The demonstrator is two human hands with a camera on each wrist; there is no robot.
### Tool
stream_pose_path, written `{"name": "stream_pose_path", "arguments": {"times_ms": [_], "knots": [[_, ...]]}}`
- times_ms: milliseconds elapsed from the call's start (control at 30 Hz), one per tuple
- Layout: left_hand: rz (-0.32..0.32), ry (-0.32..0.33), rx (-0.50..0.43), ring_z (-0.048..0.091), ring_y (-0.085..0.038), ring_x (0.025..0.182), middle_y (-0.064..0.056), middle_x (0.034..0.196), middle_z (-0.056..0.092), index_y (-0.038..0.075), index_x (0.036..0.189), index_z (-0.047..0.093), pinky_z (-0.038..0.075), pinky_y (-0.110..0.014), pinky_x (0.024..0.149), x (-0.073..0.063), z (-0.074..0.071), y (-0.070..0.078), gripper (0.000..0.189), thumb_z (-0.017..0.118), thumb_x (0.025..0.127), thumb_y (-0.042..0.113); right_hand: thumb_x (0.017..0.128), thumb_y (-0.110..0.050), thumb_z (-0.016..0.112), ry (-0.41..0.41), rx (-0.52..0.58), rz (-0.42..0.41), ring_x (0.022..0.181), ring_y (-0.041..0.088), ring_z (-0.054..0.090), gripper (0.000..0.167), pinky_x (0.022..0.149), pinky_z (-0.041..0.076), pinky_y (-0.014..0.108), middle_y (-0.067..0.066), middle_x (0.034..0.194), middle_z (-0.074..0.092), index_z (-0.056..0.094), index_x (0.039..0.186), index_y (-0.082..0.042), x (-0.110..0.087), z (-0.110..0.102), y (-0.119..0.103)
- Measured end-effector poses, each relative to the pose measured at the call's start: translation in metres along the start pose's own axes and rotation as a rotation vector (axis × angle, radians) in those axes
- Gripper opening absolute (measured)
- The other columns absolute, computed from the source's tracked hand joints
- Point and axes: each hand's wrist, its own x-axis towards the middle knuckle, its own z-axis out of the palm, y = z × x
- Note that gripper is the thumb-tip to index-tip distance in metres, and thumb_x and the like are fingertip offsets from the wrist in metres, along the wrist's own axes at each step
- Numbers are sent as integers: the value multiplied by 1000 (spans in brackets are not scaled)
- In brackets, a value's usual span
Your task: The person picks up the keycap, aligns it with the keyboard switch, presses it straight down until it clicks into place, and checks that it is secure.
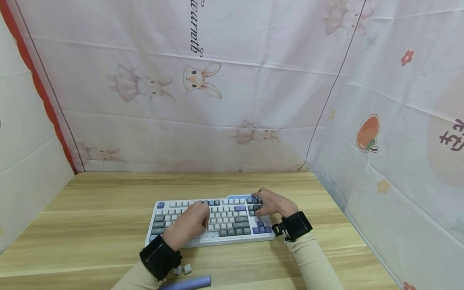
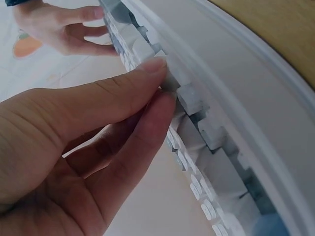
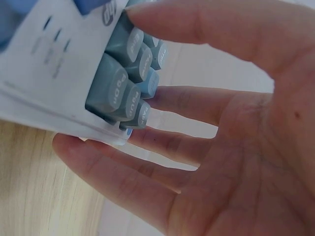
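Observation:
A white keyboard (image 1: pixel 232 241) with white, grey and purple keycaps lies on the wooden table. Over its front left part, my left hand (image 1: pixel 188 225) pinches a small grey keycap (image 2: pixel 170 81) between thumb and fingertip. Light switch parts (image 2: pixel 189 98) stand uncapped beside that spot in the left wrist view. My right hand (image 1: pixel 274 202) holds the keyboard at its far right corner. In the right wrist view, its thumb lies by the End keycap (image 3: pixel 129 42), while the other fingers reach around the edge near the Pg Dn keycap (image 3: pixel 108 84).
Two loose pale keycaps (image 1: pixel 187 269) lie on the table (image 1: pixel 108 225) near my left wrist. In front of them is a long blue-purple bar (image 1: pixel 188 283), shaped like a spacebar keycap. Printed cloth walls (image 1: pixel 224 149) enclose the table at the back and sides.

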Motion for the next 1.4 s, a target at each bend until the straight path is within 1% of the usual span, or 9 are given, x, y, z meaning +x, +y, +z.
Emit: {"name": "stream_pose_path", "arguments": {"times_ms": [367,633,800,867,933,1033,1133,1267,1400], "knots": [[6,-3,7,48,-10,62,2,68,57,10,67,67,40,-22,56,0,-2,-1,29,74,76,-17,84,-19,82,-5,6,-6,128,33,56,77,111,47,54,19,144,53,49,151,-2,1,0,1],[45,25,22,41,-9,59,4,63,53,10,64,64,36,-22,55,-2,-1,-1,33,70,75,-19,84,-17,82,-5,26,-22,130,35,55,77,112,47,55,21,145,52,49,151,0,1,1,2],[68,33,21,26,-9,62,6,64,34,12,60,52,25,-23,57,-3,-2,-1,39,66,77,-20,84,-17,82,3,26,-27,129,34,56,76,111,47,54,21,145,52,49,150,0,1,2,3],[62,36,24,25,-9,63,5,66,30,12,60,49,23,-24,57,-3,-3,-1,40,66,77,-20,84,-17,82,5,26,-29,129,34,55,76,111,47,54,21,145,53,49,150,0,2,1,3],[51,36,31,27,-10,63,4,67,33,11,61,51,25,-24,58,-3,-3,0,38,67,77,-19,84,-17,82,7,22,-31,129,34,55,75,111,47,54,21,145,53,50,150,1,2,1,3],[20,41,38,40,-10,65,3,70,53,8,69,66,37,-25,59,-5,-5,3,27,74,77,-16,84,-17,82,8,21,-30,129,34,55,75,111,47,54,21,145,53,50,150,1,2,1,4],[-10,38,41,56,-12,73,-1,81,68,7,80,75,50,-30,66,-7,-6,6,20,80,76,-12,84,-17,82,11,20,-30,128,34,56,75,111,47,54,21,144,53,50,149,0,2,2,4],[-26,22,21,66,-19,83,-4,88,72,7,88,79,56,-38,72,-11,-10,9,20,81,76,-9,84,-17,82,15,20,-34,128,33,55,75,111,47,53,21,144,53,51,149,1,3,2,5],[-11,-26,-16,69,-22,88,-4,93,75,7,94,80,57,-38,74,-15,-13,8,22,81,78,-7,84,-17,83,15,17,-33,128,33,56,74,111,47,53,20,144,54,52,149,0,2,2,4]]}}
